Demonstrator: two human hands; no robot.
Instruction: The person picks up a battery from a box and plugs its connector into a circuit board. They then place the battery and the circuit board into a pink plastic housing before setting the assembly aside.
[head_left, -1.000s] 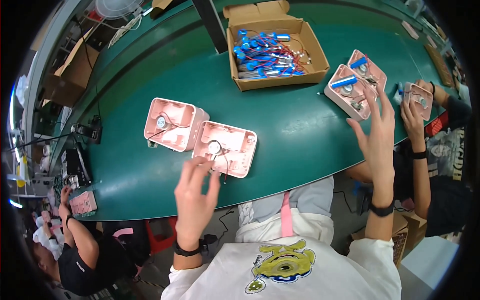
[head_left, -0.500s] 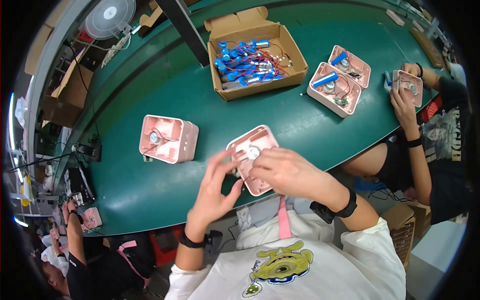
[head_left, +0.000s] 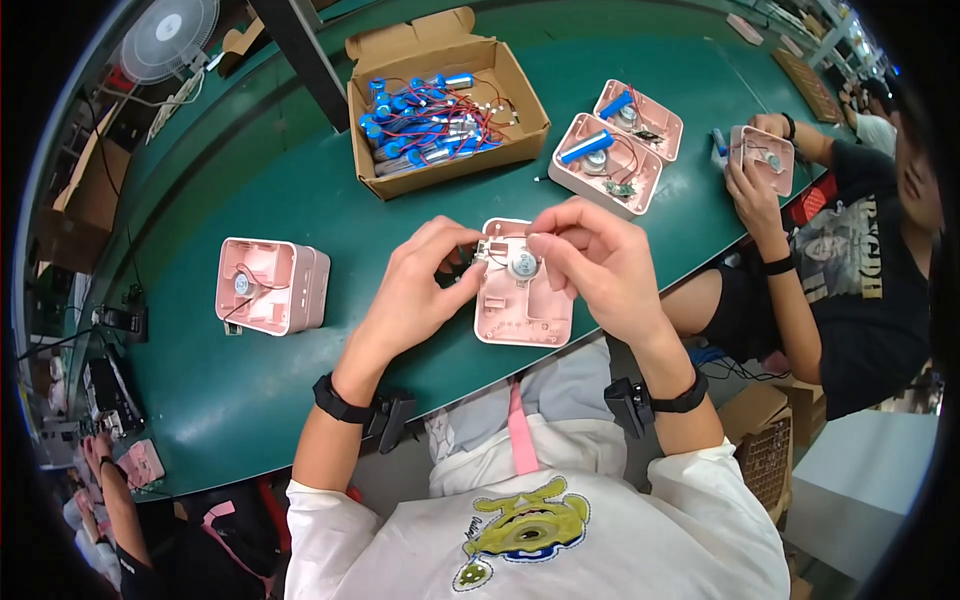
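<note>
One pink shell [head_left: 549,308] now lies straighter — left fingers [head_left: 462,237] pinching a small part [head_left: 484,250], right fingers [head_left: 555,253] by the speaker [head_left: 523,266], grip unclear — suggesting two-handed work.

Left hand [head_left: 420,285] and right hand [head_left: 605,262] flank an open pink casing [head_left: 548,308].

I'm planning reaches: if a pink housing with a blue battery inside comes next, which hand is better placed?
Probably the right hand: it is nearer those pink housings, though its fingertips are by the speaker; the left hand is farther away.
</note>
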